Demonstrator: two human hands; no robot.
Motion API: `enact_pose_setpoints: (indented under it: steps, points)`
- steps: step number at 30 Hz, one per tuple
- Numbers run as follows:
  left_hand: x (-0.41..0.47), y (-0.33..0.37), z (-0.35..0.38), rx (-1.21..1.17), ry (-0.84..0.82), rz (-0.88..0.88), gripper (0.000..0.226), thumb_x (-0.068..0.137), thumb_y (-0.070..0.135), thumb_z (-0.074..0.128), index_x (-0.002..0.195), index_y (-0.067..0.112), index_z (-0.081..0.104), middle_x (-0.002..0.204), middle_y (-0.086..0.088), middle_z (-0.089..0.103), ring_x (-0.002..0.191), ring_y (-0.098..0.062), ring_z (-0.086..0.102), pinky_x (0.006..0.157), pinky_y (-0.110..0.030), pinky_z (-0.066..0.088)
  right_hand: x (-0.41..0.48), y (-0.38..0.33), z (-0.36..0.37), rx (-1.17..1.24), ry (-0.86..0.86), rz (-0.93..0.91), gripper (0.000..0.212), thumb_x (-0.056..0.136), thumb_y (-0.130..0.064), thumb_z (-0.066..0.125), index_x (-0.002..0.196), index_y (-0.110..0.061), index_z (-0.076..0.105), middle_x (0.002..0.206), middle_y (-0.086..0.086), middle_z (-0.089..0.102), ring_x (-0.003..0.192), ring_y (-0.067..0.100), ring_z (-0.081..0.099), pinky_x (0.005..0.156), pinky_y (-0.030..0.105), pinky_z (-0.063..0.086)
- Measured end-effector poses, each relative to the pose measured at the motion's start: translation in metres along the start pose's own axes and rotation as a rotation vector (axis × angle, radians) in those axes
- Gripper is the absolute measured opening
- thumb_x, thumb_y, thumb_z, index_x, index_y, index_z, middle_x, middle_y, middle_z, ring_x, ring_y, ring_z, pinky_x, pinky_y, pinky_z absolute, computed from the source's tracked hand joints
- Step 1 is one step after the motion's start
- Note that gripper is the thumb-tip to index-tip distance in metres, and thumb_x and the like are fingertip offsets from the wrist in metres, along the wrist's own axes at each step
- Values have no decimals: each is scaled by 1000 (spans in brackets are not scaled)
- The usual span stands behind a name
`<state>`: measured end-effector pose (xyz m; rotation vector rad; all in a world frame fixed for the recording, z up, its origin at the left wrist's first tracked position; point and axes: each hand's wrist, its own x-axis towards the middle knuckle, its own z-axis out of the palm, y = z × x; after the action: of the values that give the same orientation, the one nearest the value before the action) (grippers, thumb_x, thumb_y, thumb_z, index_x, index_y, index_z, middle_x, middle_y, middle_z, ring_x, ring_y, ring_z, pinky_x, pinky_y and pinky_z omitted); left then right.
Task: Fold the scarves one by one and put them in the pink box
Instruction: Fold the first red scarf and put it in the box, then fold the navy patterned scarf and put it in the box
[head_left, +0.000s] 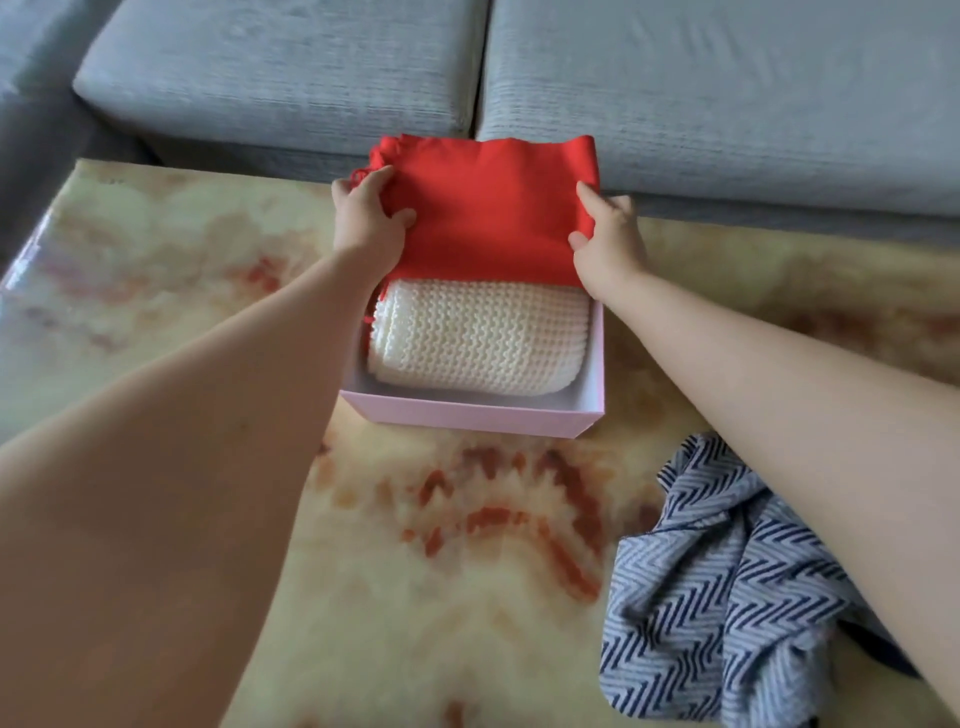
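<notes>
Step in hand: seating the folded red scarf (488, 208) in the pink box (467, 418). Our left hand (366, 218) grips the scarf's left edge, thumb on top and fingers curled near the fringed corner. Our right hand (608, 239) pinches the right edge, thumb on the cloth, with the other fingers mostly hidden behind it. The scarf lies over the far half of the box, its near hem overlapping the white knit scarf (478, 338), which sits folded in the near half, inside the walls. The red scarf's far edge appears to ride at or above the box's far rim; we cannot tell whether it is fully down inside. Judgement: we should hold both edges level, lower the fold flat, and tuck the sides within the box walls before letting go, so the fringe at the left corner does not hang over the rim. A light press on the middle afterwards seems wise, since thin cloth will likely spring open. We should avoid dragging the knit scarf out of shape. Remaining: the blue chevron scarf (727, 571), crumpled and unfolded on the table (415, 623) to the near right of the box.
</notes>
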<state>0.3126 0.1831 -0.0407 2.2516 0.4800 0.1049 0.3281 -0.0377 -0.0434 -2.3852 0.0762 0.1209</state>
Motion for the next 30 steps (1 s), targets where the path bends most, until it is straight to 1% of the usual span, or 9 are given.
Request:
enact_pose_setpoints:
  steps: [2, 5, 7, 9, 14, 17, 19, 22, 30]
  points:
    - [0, -1, -4, 32, 34, 26, 56, 86, 18, 64, 139, 16, 45, 137, -17, 33, 127, -25, 40, 108, -17, 21, -3, -2, 1, -35, -9, -10, 53, 96, -4, 42, 147, -16, 32, 148, 12, 23, 131, 20, 39, 101, 12, 20]
    - [-2, -4, -7, 24, 79, -11, 56, 85, 27, 66, 137, 22, 47, 138, -15, 33, 129, -25, 38, 111, -20, 23, -9, -2, 3, -76, -21, -22, 49, 99, -7, 35, 147, -14, 30, 155, 18, 5, 141, 24, 26, 107, 18, 16]
    - [-5, -7, -9, -23, 60, -44, 56, 86, 31, 64, 138, 25, 46, 137, -14, 34, 127, -25, 41, 112, -23, 24, -13, -3, 5, -89, -46, -42, 48, 101, -9, 32, 148, -13, 27, 157, 19, 0, 145, 25, 16, 107, 18, 12]
    - [-8, -10, -9, -58, 30, -42, 56, 88, 31, 61, 141, 24, 42, 138, -13, 34, 127, -22, 42, 111, -21, 24, -15, -3, 5, -79, -56, -40, 47, 102, -15, 33, 149, -13, 26, 158, 18, -2, 146, 26, 10, 108, 19, 9]
    - [-14, -9, -5, 35, 74, 38, 62, 89, 37, 58, 145, 29, 33, 152, -10, 15, 140, -26, 19, 116, -31, 15, -20, -2, 2, -69, -70, -60, 60, 98, -38, 45, 148, -12, 27, 159, 12, -3, 147, 25, 3, 118, 31, 6]
    - [-14, -14, -1, 50, -12, 139, 54, 89, 31, 61, 140, 24, 45, 145, -12, 32, 136, -24, 30, 114, -25, 19, -24, 2, 3, -98, -87, -86, 67, 95, -39, 50, 150, -11, 23, 159, 15, 0, 147, 26, 2, 118, 32, 5]
    - [-14, -18, 2, 36, -72, 133, 50, 90, 28, 60, 138, 23, 47, 143, -13, 36, 136, -22, 33, 114, -24, 20, -26, 3, 5, -142, -84, -67, 67, 96, -38, 49, 150, -11, 19, 157, 19, 8, 146, 29, 6, 117, 32, 6]
    - [-11, -19, 4, 58, -96, 109, 51, 91, 26, 59, 140, 22, 44, 147, -14, 32, 139, -23, 28, 114, -24, 18, -27, 0, 10, -180, -95, -48, 66, 97, -35, 47, 151, -9, 17, 156, 21, 10, 145, 31, 7, 116, 32, 6]
    - [-26, -15, 2, 133, -64, 141, 50, 96, 30, 49, 144, 20, 37, 157, -15, 11, 145, -25, 11, 116, -27, 8, -35, -1, 8, -229, -116, -27, 65, 100, -34, 42, 151, -8, 12, 156, 22, -8, 146, 32, -7, 116, 34, -1]
